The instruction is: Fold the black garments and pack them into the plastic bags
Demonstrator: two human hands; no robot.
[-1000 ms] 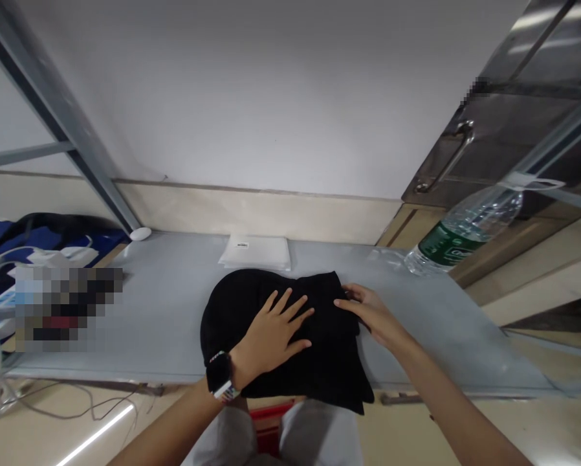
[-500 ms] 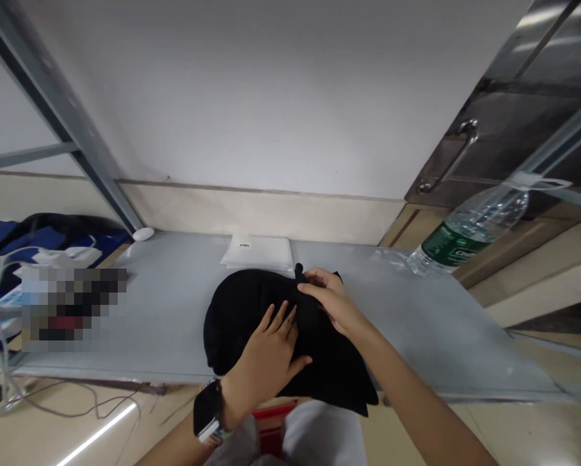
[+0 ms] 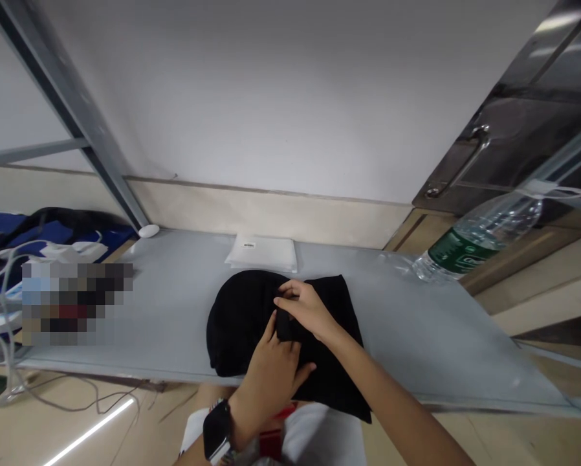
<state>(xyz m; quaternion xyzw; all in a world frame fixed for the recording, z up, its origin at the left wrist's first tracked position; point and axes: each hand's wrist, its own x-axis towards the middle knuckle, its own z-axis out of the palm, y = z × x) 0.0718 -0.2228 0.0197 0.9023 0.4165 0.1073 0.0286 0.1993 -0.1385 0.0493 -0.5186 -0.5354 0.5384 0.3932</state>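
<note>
A clear plastic bottle [image 3: 479, 243] with a green label lies tilted at the right end of the grey table [image 3: 174, 304]; how much liquid it holds cannot be told. At the back edge of the table, near the wall, lies a flat white packet [image 3: 263, 252] with a small label, sealed, its contents hidden. The black garment [image 3: 242, 317] lies in the middle of the table, just in front of the packet, its near corner hanging over the table's front edge. The left hand [image 3: 274, 375], with a dark watch [image 3: 217, 433] on its wrist, lies flat on the cloth with fingers spread. The right hand [image 3: 307, 310] crosses above it, thumb and fingers pinched on a raised fold of the garment.
</note>
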